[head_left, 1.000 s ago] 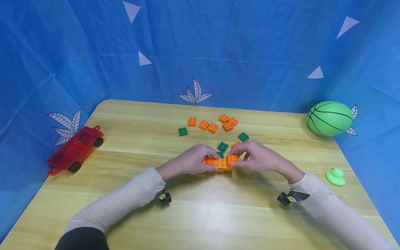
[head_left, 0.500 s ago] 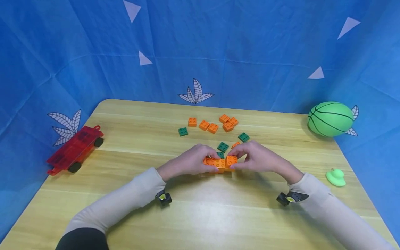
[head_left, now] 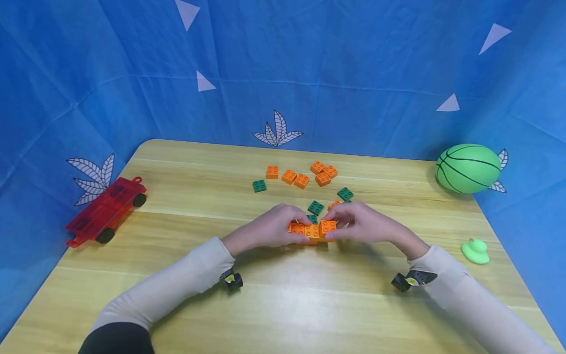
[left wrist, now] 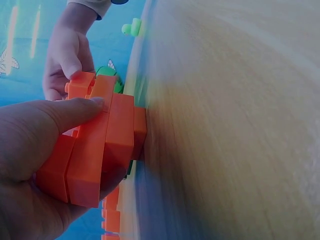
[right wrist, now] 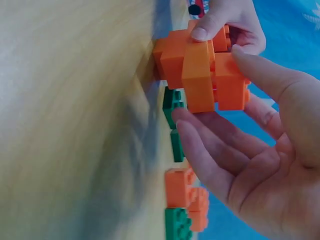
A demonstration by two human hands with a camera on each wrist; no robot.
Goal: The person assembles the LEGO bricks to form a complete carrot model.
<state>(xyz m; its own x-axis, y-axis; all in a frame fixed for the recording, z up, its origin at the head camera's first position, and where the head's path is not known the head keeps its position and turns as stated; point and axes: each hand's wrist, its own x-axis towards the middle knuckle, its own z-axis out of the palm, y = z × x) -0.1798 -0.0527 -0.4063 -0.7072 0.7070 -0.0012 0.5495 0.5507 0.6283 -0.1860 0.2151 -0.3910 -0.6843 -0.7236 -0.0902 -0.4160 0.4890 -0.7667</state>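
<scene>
Around the left end of a stepped build of orange toy bricks [head_left: 312,233], my left hand [head_left: 273,227] holds on with its thumb laid along the near side. The build tapers downward to a narrower brick near the table in the left wrist view. A single square orange brick [right wrist: 231,82] sits atop its right end, pinched between thumb and fingers of my right hand [head_left: 364,224]. In the right wrist view, other fingers [right wrist: 207,150] of that hand spread loosely below the build. Behind the build lie green bricks [head_left: 316,208], and an orange brick [head_left: 333,205] partly hidden by the right hand.
Several loose orange bricks [head_left: 302,181] and a green brick [head_left: 259,186] lie toward the back of the wooden table [head_left: 283,309]. A red wheeled toy wagon [head_left: 108,211] stands at left. On the right are a green ball [head_left: 467,168] and a light green toy duck [head_left: 475,251].
The right hand's brick, slightly turned a second ago, has shifted a little left and now stands straighter on the build's right end. My left hand has stayed in place.
</scene>
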